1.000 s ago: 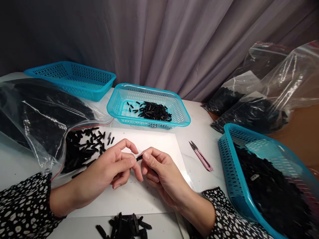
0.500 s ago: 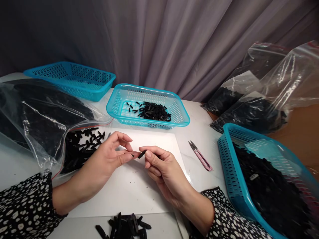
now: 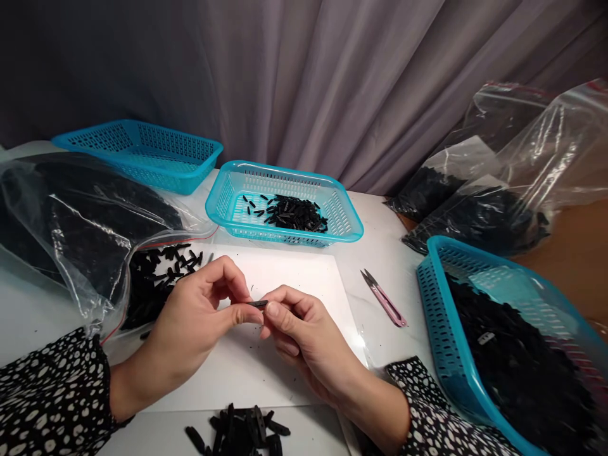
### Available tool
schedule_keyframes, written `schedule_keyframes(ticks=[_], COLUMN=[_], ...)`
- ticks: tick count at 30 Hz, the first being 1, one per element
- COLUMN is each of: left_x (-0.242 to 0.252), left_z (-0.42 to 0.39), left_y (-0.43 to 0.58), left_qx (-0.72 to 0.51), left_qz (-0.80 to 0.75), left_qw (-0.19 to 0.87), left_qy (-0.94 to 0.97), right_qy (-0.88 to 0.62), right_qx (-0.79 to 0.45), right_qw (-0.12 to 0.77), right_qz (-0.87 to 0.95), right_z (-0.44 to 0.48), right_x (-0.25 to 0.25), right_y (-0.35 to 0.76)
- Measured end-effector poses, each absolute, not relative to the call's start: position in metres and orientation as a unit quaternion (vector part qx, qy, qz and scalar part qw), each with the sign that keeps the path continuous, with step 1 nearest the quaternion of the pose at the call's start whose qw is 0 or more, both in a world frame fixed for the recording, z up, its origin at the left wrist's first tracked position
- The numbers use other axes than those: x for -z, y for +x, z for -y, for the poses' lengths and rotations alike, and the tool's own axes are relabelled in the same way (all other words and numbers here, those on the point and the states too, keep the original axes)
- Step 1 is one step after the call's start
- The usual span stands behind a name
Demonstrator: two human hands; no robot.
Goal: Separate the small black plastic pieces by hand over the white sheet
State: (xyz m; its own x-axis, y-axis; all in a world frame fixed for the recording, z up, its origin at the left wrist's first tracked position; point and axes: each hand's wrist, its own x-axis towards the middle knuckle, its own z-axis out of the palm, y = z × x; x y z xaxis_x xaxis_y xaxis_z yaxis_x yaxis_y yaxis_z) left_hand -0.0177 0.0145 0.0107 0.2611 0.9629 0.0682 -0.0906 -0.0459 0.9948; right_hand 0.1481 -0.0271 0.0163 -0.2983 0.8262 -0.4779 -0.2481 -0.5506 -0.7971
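A small, slim black piece (image 3: 258, 304) lies level between my two hands, over a white board (image 3: 266, 361). My left hand (image 3: 204, 310) pinches its left end between thumb and fingertips. At the other end, the thumb and forefinger of my right hand (image 3: 299, 323) grip it. Its exact kind is too small to make out. More black pieces lie loose in a pile (image 3: 244, 430) at the board's near edge. Others spill from the mouth of a clear zip bag (image 3: 90, 215), left of my left hand.
A blue basket (image 3: 285, 237) beyond the board holds a heap of small black pieces. Another blue basket (image 3: 190, 180) stands at the back left. Pink-handled thread snips (image 3: 384, 299) lie right of the board. A larger blue basket (image 3: 434, 316) of black pieces and clear bags (image 3: 498, 209) sit at the right.
My left thumb and fingers have closed on the black piece, which only my right hand gripped before. The piece has turned from slanted to nearly level.
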Motion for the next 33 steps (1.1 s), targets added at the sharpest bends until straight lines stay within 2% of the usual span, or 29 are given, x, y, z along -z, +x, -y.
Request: schedule_keyframes(ticks=[7, 10, 13, 16, 19, 24, 33], left_x=[-0.010, -0.021, -0.029, -0.026, -0.016, -0.011, -0.007], left_z=[-0.014, -0.024, -0.034, -0.036, -0.032, -0.032, -0.045], left_y=[-0.013, -0.024, -0.047, -0.067, -0.073, -0.068, -0.077], left_qx=[-0.424, -0.373, -0.297, -0.109, 0.034, 0.053, -0.078], left_qz=[-0.401, -0.394, -0.395, -0.467, -0.527, -0.531, -0.511], left_qw=[0.548, 0.490, 0.271, 0.041, -0.067, -0.102, 0.010], left_qy=[0.600, 0.683, 0.826, 0.877, 0.846, 0.839, 0.856], right_qy=[-0.469, -0.480, -0.482, -0.479, -0.467, -0.433, -0.410], right_qx=[-0.745, -0.736, -0.729, -0.725, -0.727, -0.742, -0.751], right_qw=[0.377, 0.387, 0.404, 0.416, 0.423, 0.431, 0.428], right_qz=[0.289, 0.281, 0.271, 0.269, 0.273, 0.276, 0.291], right_z=[0.027, 0.026, 0.024, 0.023, 0.023, 0.023, 0.024], right_x=[-0.016, -0.016, -0.017, -0.017, -0.016, -0.016, -0.015], right_y=[0.150, 0.151, 0.152, 0.153, 0.154, 0.154, 0.155])
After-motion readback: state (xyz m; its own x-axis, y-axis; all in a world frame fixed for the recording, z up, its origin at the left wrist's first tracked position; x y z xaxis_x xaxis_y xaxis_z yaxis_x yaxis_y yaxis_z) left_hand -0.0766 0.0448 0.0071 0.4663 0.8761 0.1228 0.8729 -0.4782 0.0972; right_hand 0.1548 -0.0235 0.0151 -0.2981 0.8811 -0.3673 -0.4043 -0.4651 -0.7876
